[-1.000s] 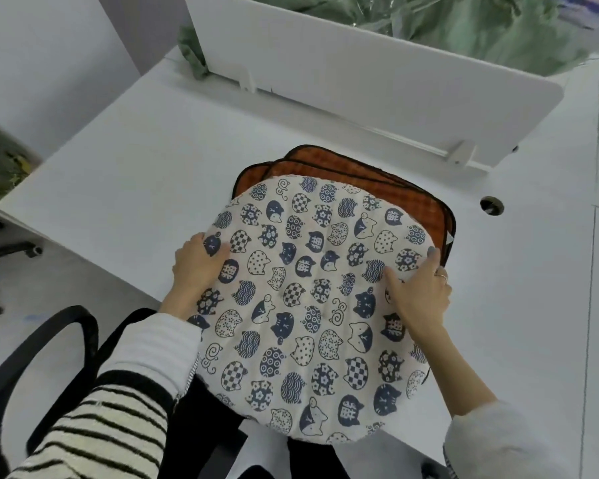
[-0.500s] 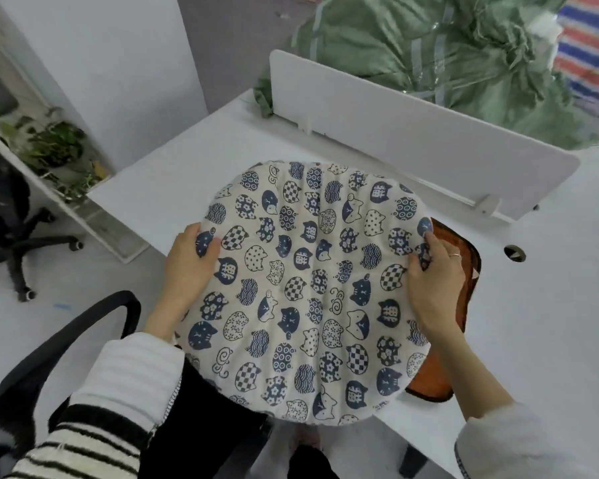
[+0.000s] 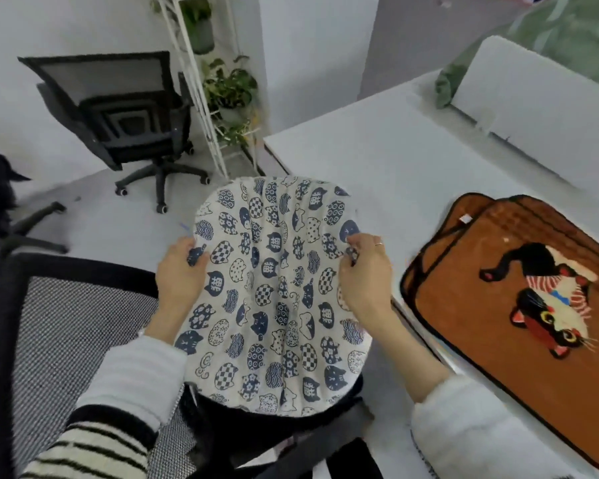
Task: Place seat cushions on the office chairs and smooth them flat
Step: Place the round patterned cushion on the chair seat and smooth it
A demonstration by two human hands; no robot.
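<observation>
To my right the white tabletop [image 3: 377,157] runs along, its near edge cutting diagonally past my right forearm, with a white divider panel [image 3: 533,108] standing at its far side. Between that edge and the mesh chair [image 3: 66,333] at my lower left lies a strip of grey floor [image 3: 118,223], and I see open room there. A second office chair [image 3: 125,122] (black, mesh-backed, on castors) stands well apart by the far wall, beside a white wire plant rack [image 3: 218,98].

On the tabletop two brown mats [image 3: 519,292] lie stacked, flat and rectangular with rounded, dark-bound corners; the top one bears a woven cat figure. Their near corner reaches the tabletop edge.

I hold the round cushion [image 3: 274,295] in the air between chair and tabletop, off both, tilted with its printed face toward me. It is soft cream cloth with blue cat heads, and it puckers in lengthwise folds down the middle. My left hand [image 3: 180,274] grips its left rim, thumb on the printed face, the other fingers hidden behind. My right hand [image 3: 363,274] pinches the right rim, its fingers [image 3: 355,242] curled over the cloth.
</observation>
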